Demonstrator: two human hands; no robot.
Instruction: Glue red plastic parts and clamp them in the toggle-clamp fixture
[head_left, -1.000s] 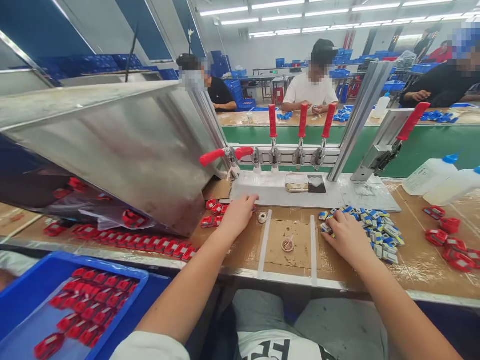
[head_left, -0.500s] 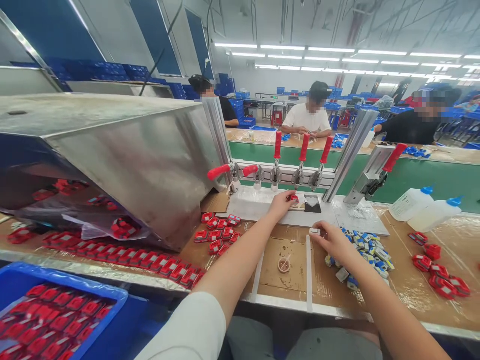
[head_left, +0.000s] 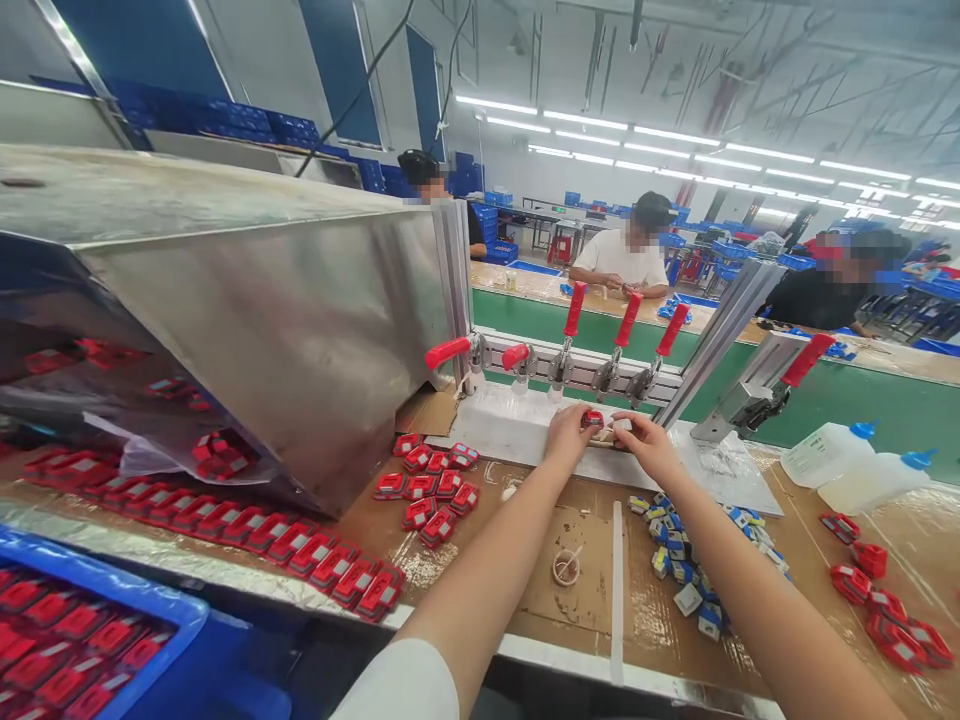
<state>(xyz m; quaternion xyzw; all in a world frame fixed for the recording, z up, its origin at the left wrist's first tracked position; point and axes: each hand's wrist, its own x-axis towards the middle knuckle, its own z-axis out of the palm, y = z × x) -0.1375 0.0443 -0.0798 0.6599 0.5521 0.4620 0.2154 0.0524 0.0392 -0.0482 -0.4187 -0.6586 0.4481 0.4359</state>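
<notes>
My left hand [head_left: 568, 436] is closed on a small red plastic part [head_left: 592, 418] at the white base board [head_left: 510, 412], below the row of toggle clamps [head_left: 562, 365]. Right beside it, my right hand [head_left: 649, 446] pinches a small white block [head_left: 622, 425]. The two pieces are close together; whether they touch I cannot tell. Under my right forearm lies a heap of blue, white and yellow blocks [head_left: 679, 550], partly covered by the arm. A cluster of red parts [head_left: 427, 487] sits left of my left forearm.
A small round dish [head_left: 566, 568] with a stick stands on the cardboard. At left are a large metal housing [head_left: 300, 330], a row of red parts [head_left: 262, 535] and a blue crate [head_left: 180, 625]. Plastic bottles [head_left: 825, 452] stand right. Co-workers sit across the green-sided bench [head_left: 517, 312].
My right hand has moved from beside the block heap up and left to my left hand, carrying the white block. My left hand stays at the board. The camera view has tilted.
</notes>
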